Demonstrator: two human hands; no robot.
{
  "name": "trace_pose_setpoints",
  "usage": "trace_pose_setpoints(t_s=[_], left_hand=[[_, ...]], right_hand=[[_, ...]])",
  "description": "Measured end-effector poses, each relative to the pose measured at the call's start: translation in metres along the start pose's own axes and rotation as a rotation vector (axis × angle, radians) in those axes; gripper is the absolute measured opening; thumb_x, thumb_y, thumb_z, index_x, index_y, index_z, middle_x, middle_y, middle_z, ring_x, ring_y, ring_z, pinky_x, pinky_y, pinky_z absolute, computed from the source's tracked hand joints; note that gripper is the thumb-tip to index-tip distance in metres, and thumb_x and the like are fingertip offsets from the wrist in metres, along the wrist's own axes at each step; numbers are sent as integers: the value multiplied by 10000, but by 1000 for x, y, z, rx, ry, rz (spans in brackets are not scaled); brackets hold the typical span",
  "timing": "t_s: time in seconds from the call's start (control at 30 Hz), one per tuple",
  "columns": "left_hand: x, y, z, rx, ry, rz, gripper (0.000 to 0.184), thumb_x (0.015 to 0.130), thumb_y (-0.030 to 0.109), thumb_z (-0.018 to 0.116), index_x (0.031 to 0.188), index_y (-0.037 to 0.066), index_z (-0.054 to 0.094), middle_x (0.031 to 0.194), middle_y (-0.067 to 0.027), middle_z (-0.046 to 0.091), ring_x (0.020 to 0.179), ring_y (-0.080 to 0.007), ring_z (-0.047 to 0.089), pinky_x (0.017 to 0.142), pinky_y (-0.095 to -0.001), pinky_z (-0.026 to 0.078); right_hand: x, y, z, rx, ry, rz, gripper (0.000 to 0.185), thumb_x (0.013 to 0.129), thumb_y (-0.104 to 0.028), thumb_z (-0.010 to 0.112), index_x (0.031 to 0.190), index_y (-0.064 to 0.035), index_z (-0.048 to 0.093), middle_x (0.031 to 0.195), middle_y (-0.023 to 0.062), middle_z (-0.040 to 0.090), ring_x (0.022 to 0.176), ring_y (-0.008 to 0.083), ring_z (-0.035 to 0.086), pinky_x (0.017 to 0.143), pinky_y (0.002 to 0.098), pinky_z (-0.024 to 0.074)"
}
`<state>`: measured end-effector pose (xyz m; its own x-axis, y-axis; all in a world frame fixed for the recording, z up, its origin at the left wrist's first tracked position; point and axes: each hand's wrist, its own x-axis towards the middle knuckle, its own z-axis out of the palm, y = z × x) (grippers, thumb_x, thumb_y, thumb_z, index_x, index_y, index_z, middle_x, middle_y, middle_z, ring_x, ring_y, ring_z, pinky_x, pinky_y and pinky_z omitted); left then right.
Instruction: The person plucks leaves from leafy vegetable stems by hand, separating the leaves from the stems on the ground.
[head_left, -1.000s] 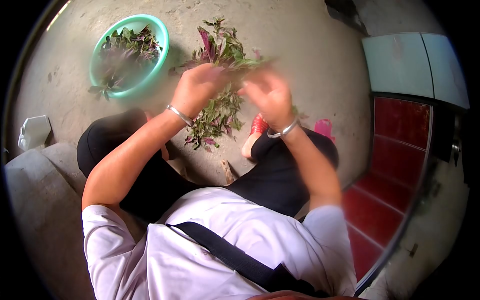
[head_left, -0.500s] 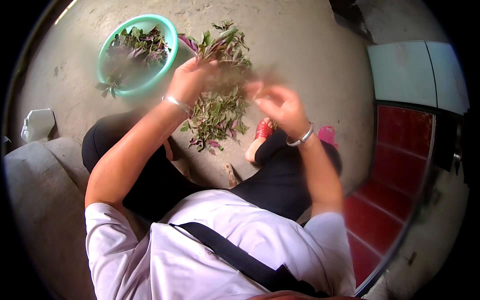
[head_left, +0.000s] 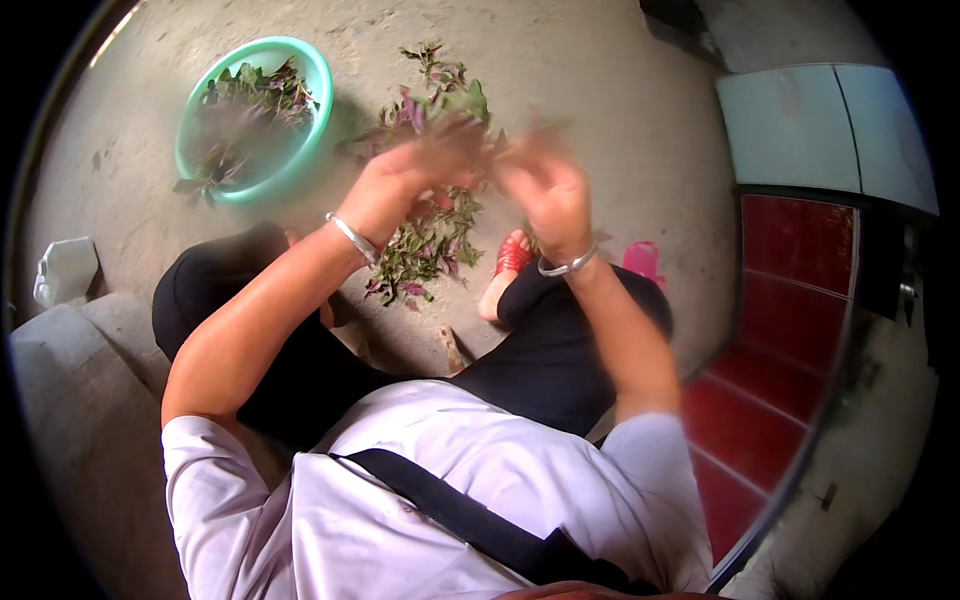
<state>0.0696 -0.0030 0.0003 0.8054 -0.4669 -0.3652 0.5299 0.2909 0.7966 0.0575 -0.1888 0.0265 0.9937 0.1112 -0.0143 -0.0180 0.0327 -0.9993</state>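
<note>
My left hand [head_left: 400, 178] is closed round a bunch of purple-and-green leafy greens [head_left: 415, 120], which partly blurs at the fingers. Close beside it on the right, my right hand [head_left: 552, 195] has its fingertips together at the greens. A smeared bit of leaf [head_left: 542, 132] shows above those fingertips, apparently pinched in them. On the floor below both hands lies a loose pile of the same leaves [head_left: 432, 245], partly covered by my left hand. A green plastic basin [head_left: 322, 105] to the left holds more leafy greens [head_left: 262, 95], some hanging over its rim.
Bare concrete floor [head_left: 600, 60] lies around the pile. My foot in a red sandal [head_left: 514, 255] is close to its right edge, near a pink plastic object [head_left: 643, 262]. A white container [head_left: 68, 270] stands at the left. Red-tiled cabinetry [head_left: 795, 270] borders the right.
My left hand has shifted slightly right and down, and my right hand slightly left, bringing them closer together. The view has moved a little; the basin and leaf pile look unchanged.
</note>
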Motion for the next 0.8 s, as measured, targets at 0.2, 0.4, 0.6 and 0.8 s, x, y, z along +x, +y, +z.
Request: trace_pose_setpoints(t_s=[0.2,0.4,0.6,0.8], left_hand=[[3,10,-10,-104,166,-41,201,882,226,502,1004,75,555,870,-55,645,619,-64,524,516,-175,354],[-8,11,14,-168,-129,-134,173,866,199,538,998,88,547,886,-75,639,633,-66,528,529,-189,374],[-3,9,4,-204,-98,-89,94,861,166,546,927,99,539,822,-56,640,581,-51,485,525,-184,371],[-3,9,0,-194,-54,-89,91,868,160,533,930,93,540,842,-57,642,598,-51,488,530,-183,373]], right_hand=[[4,-4,-15,174,-33,20,100,800,-15,574,899,-21,587,981,89,624,827,101,581,669,212,462],[1,4,-9,175,-23,68,110,802,-28,570,911,-21,587,949,78,627,799,102,574,679,225,463],[7,-15,-7,140,237,-16,135,810,-33,514,937,-15,555,906,87,614,749,123,581,651,228,460],[11,-22,-31,1,427,-139,61,811,-36,499,867,-20,518,855,102,614,692,123,582,562,220,437]])
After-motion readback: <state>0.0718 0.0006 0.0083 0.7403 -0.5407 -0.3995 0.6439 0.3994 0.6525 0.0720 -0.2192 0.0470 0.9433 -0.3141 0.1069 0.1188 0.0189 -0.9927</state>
